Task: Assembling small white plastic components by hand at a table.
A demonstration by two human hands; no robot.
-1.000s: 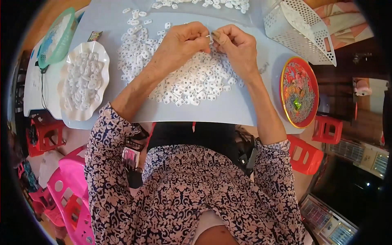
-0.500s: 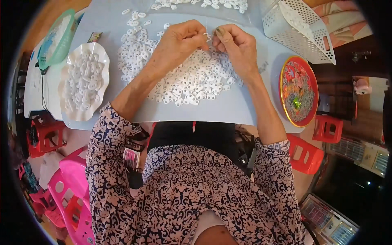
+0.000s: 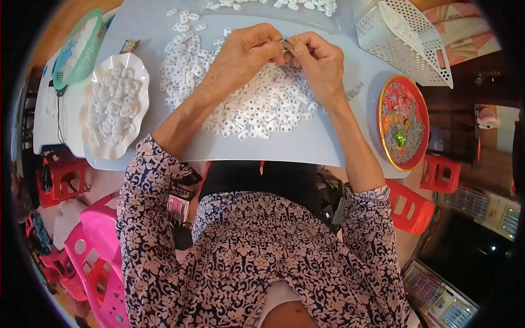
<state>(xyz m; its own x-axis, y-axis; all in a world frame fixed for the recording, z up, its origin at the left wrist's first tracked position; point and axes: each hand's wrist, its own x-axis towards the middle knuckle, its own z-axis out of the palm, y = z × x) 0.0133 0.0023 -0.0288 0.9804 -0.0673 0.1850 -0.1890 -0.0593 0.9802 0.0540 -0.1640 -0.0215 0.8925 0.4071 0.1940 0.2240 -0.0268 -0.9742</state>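
Observation:
Over the far part of the pile, my left hand (image 3: 252, 53) pinches a small white plastic piece (image 3: 284, 45), mostly covered by the fingertips. My right hand (image 3: 320, 59) meets it there, thumb and forefinger closed in a pinch with a dark thumbnail showing. What the right fingers grip is too small to make out. Under and around both hands spreads a heap of small white plastic pieces (image 3: 257, 112), flat and rounded, with holes in them. The heap lies on a pale grey-blue tabletop (image 3: 229, 150).
At the left stand a wavy-rimmed white dish (image 3: 144, 90) of similar pieces and a green basket (image 3: 98, 33). A red bowl (image 3: 424, 117) holding many small grey metal parts is at the right, below a white perforated basket (image 3: 367, 41). Red stools (image 3: 413, 208) stand beyond the table.
My hands have drawn together, the right fingertips now touching the left ones at the white piece. Earlier a small gap separated them. The whole view has shifted slightly.

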